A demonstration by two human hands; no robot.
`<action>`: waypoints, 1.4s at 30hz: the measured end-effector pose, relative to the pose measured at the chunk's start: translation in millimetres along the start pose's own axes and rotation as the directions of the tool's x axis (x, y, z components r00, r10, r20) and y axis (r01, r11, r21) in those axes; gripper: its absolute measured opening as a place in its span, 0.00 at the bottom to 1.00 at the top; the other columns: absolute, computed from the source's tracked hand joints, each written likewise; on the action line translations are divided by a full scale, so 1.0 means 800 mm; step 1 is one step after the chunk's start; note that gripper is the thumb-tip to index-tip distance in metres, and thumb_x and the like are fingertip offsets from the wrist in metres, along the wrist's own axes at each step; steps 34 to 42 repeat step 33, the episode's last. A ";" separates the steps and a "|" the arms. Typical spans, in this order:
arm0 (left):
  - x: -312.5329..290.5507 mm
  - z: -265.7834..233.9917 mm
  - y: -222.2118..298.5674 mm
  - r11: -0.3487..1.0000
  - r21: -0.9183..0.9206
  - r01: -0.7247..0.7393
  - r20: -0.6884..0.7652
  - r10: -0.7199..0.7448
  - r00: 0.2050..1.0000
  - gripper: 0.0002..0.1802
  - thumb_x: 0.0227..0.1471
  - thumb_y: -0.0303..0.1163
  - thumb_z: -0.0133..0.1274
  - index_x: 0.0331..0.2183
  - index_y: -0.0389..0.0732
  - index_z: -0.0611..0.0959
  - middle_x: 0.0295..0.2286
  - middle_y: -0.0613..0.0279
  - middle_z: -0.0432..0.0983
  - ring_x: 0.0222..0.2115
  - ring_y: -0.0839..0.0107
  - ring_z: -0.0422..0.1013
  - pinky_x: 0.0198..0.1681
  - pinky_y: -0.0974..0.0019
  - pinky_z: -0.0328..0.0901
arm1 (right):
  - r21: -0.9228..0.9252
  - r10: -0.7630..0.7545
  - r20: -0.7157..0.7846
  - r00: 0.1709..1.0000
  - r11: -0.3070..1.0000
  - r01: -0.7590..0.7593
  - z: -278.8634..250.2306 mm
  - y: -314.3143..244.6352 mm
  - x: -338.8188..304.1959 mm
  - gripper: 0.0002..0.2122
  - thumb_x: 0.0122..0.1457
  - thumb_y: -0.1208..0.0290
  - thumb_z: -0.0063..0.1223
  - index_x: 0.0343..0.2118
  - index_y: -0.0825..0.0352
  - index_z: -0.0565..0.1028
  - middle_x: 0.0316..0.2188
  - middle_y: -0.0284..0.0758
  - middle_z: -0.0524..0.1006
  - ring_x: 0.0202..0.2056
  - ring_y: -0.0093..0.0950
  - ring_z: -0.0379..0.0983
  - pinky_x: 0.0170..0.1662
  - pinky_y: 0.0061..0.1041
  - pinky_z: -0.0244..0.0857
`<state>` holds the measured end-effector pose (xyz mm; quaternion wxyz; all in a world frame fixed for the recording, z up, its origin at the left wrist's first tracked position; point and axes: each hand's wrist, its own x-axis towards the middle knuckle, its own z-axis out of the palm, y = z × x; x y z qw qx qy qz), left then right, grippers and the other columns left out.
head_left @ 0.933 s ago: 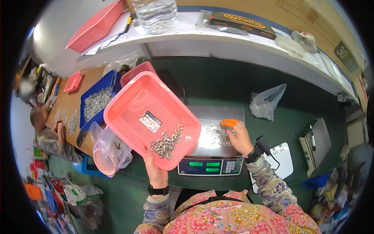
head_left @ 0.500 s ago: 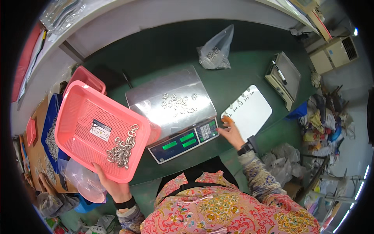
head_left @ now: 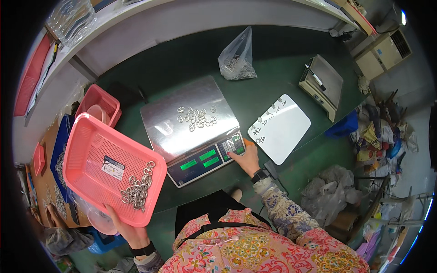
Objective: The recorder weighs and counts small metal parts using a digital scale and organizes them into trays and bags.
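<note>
My left hand [head_left: 127,229] grips the near rim of a pink plastic basket [head_left: 88,159], which is tilted and held up at the left. Metal rings [head_left: 135,193] are heaped in its lower right corner, and a printed label lies on its mesh bottom. My right hand [head_left: 246,160] is at the right end of the scale's keypad [head_left: 231,148], thumb on the keys and an orange-covered finger spread beside the casing. On the steel plate of the digital scale [head_left: 191,93] lie several loose metal rings [head_left: 197,119]. Its green displays are lit.
A white board [head_left: 284,129] with handwriting lies right of the scale. Behind stands a clear bag [head_left: 239,61] of metal pieces. A second scale [head_left: 323,86] bears a marker. Pink baskets [head_left: 98,102] sit at left, near another person's hand [head_left: 53,216].
My right hand has moved from the white board's edge left onto the scale's keypad. The whole view has shifted slightly; my left hand still holds the basket.
</note>
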<state>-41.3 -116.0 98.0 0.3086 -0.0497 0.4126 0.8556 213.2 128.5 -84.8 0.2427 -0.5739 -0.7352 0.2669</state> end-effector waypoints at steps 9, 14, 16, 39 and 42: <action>-0.018 -0.017 0.002 1.000 -0.004 -0.029 0.013 0.029 0.999 0.31 0.56 0.45 0.43 0.55 0.38 0.58 0.52 0.56 0.59 0.50 0.62 0.60 0.53 0.58 0.58 | -0.009 0.031 0.007 0.999 0.999 -0.031 0.002 0.003 0.001 0.31 0.39 0.54 0.63 0.44 0.71 0.69 0.34 0.47 0.69 0.41 0.43 0.62 0.44 0.37 0.58; -0.019 -0.021 0.005 0.999 -0.031 -0.033 -0.007 0.033 0.999 0.29 0.56 0.44 0.42 0.54 0.39 0.60 0.52 0.56 0.60 0.49 0.61 0.62 0.53 0.56 0.60 | -0.069 0.048 0.020 0.999 0.997 -0.047 0.005 0.006 0.001 0.31 0.39 0.56 0.63 0.43 0.73 0.69 0.35 0.47 0.70 0.42 0.42 0.63 0.45 0.35 0.59; -0.018 -0.017 0.004 0.999 -0.027 -0.032 0.012 0.032 0.999 0.30 0.56 0.44 0.43 0.54 0.38 0.59 0.52 0.56 0.60 0.49 0.62 0.61 0.53 0.57 0.58 | -0.081 0.011 -0.012 1.000 0.997 -0.012 0.005 0.023 0.006 0.29 0.39 0.57 0.64 0.41 0.74 0.70 0.35 0.47 0.72 0.41 0.40 0.66 0.44 0.32 0.60; -0.010 -0.003 0.002 0.998 -0.018 -0.056 0.035 0.057 0.998 0.29 0.56 0.44 0.43 0.54 0.38 0.60 0.52 0.56 0.60 0.49 0.61 0.62 0.53 0.56 0.59 | 0.205 0.114 0.151 0.982 0.968 -0.143 -0.010 0.031 0.021 0.26 0.43 0.61 0.63 0.44 0.72 0.71 0.32 0.42 0.75 0.31 0.28 0.73 0.37 0.24 0.66; -0.010 -0.003 0.002 0.998 -0.018 -0.056 0.035 0.057 0.998 0.29 0.56 0.44 0.43 0.54 0.38 0.60 0.52 0.56 0.60 0.49 0.61 0.62 0.53 0.56 0.59 | 0.205 0.114 0.151 0.982 0.968 -0.143 -0.010 0.031 0.021 0.26 0.43 0.61 0.63 0.44 0.72 0.71 0.32 0.42 0.75 0.31 0.28 0.73 0.37 0.24 0.66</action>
